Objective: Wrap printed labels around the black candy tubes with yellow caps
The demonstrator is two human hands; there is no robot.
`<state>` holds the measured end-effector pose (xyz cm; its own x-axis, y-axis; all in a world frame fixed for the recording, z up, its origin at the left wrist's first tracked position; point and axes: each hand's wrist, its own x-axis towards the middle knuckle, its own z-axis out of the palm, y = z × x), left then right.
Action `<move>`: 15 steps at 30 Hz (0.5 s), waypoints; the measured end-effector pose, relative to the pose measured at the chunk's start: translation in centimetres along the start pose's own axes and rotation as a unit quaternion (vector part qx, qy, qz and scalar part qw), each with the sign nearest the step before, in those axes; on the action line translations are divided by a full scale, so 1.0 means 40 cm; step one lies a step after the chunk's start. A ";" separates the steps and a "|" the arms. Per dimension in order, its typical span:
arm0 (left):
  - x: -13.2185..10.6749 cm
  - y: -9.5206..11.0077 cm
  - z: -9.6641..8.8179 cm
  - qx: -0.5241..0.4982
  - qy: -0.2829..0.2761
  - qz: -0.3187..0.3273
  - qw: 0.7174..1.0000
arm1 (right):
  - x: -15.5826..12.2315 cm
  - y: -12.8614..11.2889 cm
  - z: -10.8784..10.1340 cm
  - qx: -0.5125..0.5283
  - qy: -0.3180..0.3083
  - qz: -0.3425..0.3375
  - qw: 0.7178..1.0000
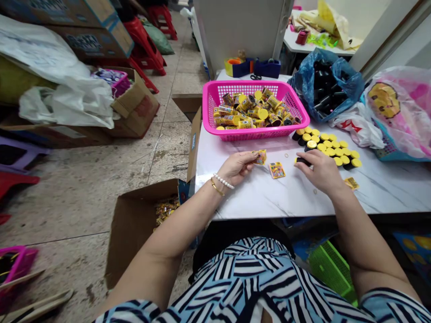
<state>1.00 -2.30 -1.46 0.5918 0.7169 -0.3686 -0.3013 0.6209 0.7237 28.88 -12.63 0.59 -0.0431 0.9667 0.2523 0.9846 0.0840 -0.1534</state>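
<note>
My left hand [237, 168] pinches a small yellow printed label sleeve [261, 157] above the white marbled table. My right hand [318, 170] is closed on a small black container with a yellow cap [299, 161], partly hidden by the fingers. Between the hands lies a flat stack of yellow and pink printed labels [276, 170]. Beyond my right hand, several black containers with yellow caps [332, 144] stand upright in rows. Another yellow label [352, 183] rests beside my right wrist.
A pink basket [256, 133] of yellow-wrapped containers stands behind my hands. At the back right are a blue bag [303, 85] of black containers and a stuffed plastic bag [400, 107]. Tape dispensers [267, 68] sit at the far edge. An open carton [131, 224] stands left of the table.
</note>
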 end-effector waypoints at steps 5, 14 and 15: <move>0.002 0.009 -0.005 -0.028 0.005 -0.001 1.000 | -0.031 0.023 0.003 -0.031 -0.059 -0.017 0.998; 0.000 0.010 0.005 -0.060 -0.001 -0.029 0.998 | 0.023 -0.137 -0.023 0.621 0.056 0.089 0.777; 0.000 0.010 0.006 -0.065 -0.005 -0.031 0.997 | 0.037 -0.166 -0.013 0.650 0.067 0.090 0.752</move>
<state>1.06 -2.14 -1.05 0.6197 0.6726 -0.4044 -0.3571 0.7005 0.6179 22.37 -11.90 2.48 0.1745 0.9649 0.1964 -0.0279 0.2043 -0.9785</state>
